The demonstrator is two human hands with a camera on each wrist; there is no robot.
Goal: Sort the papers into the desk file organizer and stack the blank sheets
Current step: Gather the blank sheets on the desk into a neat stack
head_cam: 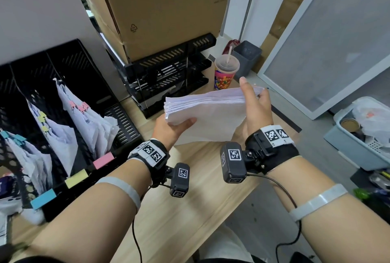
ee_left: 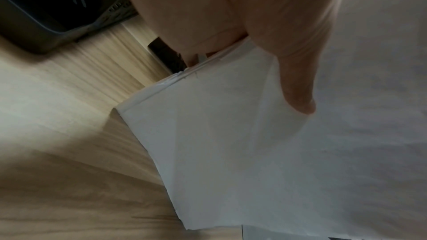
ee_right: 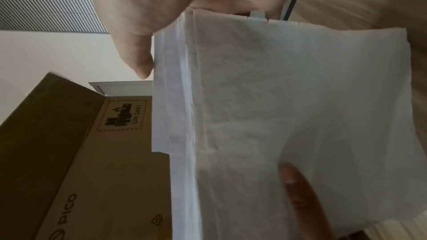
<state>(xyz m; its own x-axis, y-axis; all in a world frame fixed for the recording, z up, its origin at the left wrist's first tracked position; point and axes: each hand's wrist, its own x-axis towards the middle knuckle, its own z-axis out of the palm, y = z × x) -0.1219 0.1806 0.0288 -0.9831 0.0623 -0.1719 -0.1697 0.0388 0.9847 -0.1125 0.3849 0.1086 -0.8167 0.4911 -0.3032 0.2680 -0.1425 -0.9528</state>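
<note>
The left hand [head_cam: 172, 128] grips the near left corner of a thick stack of blank sheets [head_cam: 207, 112], thumb on top, and the right hand [head_cam: 256, 107] clasps its right edge, thumb raised along the top; the stack is held above the wooden desk [head_cam: 185, 205].

At the left, the black desk file organizer [head_cam: 69, 102] has three upright slots labelled blue, yellow and pink, each holding crumpled papers [head_cam: 92, 123] with clips of matching colour. Behind the stack stands a black tiered tray rack [head_cam: 168, 72], beside a lidded cup [head_cam: 225, 72] with a straw. A pale bin [head_cam: 346, 138] at the right holds mixed clutter.

Only the right wrist view shows the cardboard box [ee_right: 97, 180] printed "PICO" and "UN 3481", and the stack's layered edge. The left wrist view shows the thumb [ee_left: 298, 87] pressing the top sheet.
</note>
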